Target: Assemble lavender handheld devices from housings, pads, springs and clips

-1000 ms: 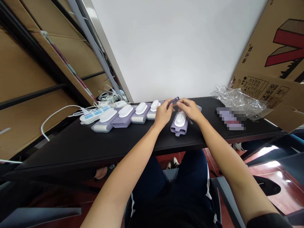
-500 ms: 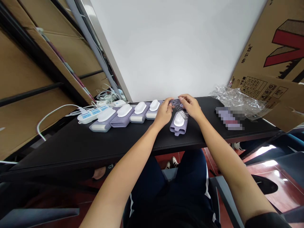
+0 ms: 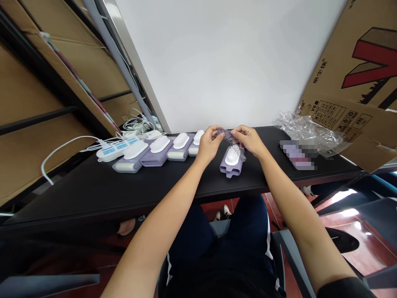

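Note:
Between my hands is a bunch of thin, dark, looped strands [image 3: 228, 135], like a coiled cord or netting; its exact kind is unclear. My left hand [image 3: 211, 141] pinches its left side with closed fingers. The fingers of my right hand [image 3: 248, 140] close on its right side. Loops hang down from there onto the white oval piece [image 3: 232, 156] on a purple folded sleeve [image 3: 231, 169], which lies flat on the black table just below my hands. A small clear or purplish bit shows at the sleeve's right edge, too small to name.
Left of my hands several similar purple pieces with white oval tops [image 3: 159, 144] stand in a row beside a white power strip [image 3: 116, 150] with tangled cables. To the right lie a blurred phone-like object [image 3: 296, 155], crumpled clear plastic [image 3: 313, 130] and a large cardboard box [image 3: 350, 111].
The flat spiral between my fingers has become a looser bunch of loops. My left hand has shifted slightly left, and the view has moved a little.

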The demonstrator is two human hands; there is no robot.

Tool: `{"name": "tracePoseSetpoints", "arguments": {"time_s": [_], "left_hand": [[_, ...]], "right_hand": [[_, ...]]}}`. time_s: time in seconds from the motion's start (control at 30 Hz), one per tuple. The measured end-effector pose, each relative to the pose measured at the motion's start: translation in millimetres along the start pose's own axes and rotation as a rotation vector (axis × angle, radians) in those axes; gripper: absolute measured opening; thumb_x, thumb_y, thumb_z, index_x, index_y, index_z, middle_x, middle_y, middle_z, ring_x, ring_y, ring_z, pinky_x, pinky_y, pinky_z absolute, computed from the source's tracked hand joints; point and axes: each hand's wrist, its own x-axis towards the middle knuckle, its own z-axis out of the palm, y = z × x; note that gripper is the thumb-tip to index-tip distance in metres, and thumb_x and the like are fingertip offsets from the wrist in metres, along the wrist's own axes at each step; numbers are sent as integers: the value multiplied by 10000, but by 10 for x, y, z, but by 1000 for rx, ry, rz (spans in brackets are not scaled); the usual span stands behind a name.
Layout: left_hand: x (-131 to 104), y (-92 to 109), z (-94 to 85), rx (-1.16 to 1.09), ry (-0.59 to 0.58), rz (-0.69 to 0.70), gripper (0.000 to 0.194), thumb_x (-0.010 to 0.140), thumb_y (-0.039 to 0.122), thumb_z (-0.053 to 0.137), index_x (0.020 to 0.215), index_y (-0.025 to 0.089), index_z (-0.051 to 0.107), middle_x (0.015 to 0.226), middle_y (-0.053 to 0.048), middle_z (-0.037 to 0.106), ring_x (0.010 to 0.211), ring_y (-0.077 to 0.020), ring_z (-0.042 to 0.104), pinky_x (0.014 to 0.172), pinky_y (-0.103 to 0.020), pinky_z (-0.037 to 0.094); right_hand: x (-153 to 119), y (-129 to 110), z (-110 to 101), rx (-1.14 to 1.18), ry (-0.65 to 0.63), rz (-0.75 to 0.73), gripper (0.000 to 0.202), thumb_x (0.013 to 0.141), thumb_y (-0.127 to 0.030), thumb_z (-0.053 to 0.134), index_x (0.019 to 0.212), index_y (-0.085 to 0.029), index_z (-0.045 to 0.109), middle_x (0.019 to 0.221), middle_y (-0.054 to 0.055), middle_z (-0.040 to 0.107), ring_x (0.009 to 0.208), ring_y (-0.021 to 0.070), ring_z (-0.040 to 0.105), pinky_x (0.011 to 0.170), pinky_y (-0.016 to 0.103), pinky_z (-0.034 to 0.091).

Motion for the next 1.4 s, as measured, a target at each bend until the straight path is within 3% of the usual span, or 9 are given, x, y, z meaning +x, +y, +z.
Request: {"name": "tracePoseSetpoints", "arguments": {"time_s": [0.2, 0.33, 0.5, 0.67, 0.9, 1.4], "left_hand": [[14, 91, -54, 36, -114, -11, 324, 891, 265, 660, 1198, 183, 720, 973, -54, 758, 899, -180, 703, 866, -333, 584], [8, 104, -60, 118, -109, -6, 353, 909, 272, 634, 1233, 183, 741, 962, -55, 771, 877, -184, 697, 846, -329, 579], [-7, 120, -43, 83, -118, -11, 359, 890, 289, 669, 1221, 180, 755, 1084, -71, 779, 955, -197, 704, 890, -332, 562], [2, 116, -16, -123, -20, -136, 454, 808, 382, 790, 1204, 164, 753, 925, -53, 772, 835, -176, 679, 807, -320, 555], [9, 126, -31, -383, -97, -272, 367, 705, 435, 873, 934, 160, 792, 935, -50, 763, 828, -141, 659, 809, -273, 523], [15, 105, 30, -209, -64, -151, 267, 853, 319, 722, 1055, 146, 734, 992, -73, 767, 927, -187, 694, 853, -322, 565]], "right_hand": [[-28, -15, -22, -79, -37, -19, 424, 816, -612, 692, 765, -191, 712, 656, 4, 635, 558, 117, 517, 513, 251, 403], [-20, 12, -43, -71, -112, -38, 377, 823, -564, 706, 880, -192, 741, 708, 0, 653, 584, 117, 530, 547, 255, 431], [-4, 29, -47, -26, -186, -10, 343, 805, -518, 745, 857, -184, 691, 672, -21, 605, 560, 98, 496, 533, 239, 421], [0, 19, -11, 39, -110, -18, 329, 793, -500, 764, 856, -192, 667, 730, -17, 629, 579, 94, 493, 527, 232, 403], [8, 39, 32, 83, -27, -27, 346, 783, -514, 774, 881, -201, 665, 736, -27, 618, 562, 86, 465, 505, 230, 387], [25, 68, 53, 114, -38, -4, 383, 750, -537, 796, 887, -194, 692, 739, -10, 660, 652, 119, 569, 540, 235, 437]]}}
